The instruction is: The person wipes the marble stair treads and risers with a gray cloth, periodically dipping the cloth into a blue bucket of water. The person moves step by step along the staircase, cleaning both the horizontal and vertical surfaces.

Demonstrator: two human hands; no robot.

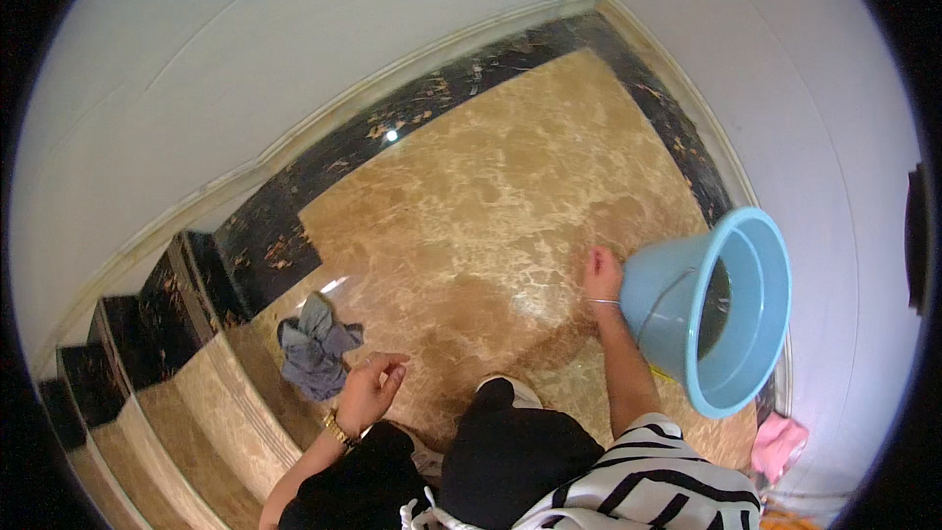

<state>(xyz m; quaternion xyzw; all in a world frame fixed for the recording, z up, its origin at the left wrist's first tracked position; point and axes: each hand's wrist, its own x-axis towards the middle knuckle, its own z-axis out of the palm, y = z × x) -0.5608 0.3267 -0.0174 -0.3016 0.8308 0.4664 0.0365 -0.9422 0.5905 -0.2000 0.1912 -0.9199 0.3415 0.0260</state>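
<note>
My left hand [370, 390], with a gold watch at the wrist, is held with bent fingers and nothing in it. Just beyond it, a crumpled grey cloth [316, 350] lies on the marble floor near the stair edge. My right hand [604, 274] is beside the left side of a light blue plastic bucket [659, 294]; its fingers are largely hidden, so whether it grips anything is unclear. The bucket appears tilted, with dark liquid inside and a wire handle against its outside.
Marble steps [221, 383] descend at the left. White walls [802, 88] with a pale skirting and a dark stone border [471, 77] enclose the landing. A pink cloth [778, 445] lies by the wall at the lower right.
</note>
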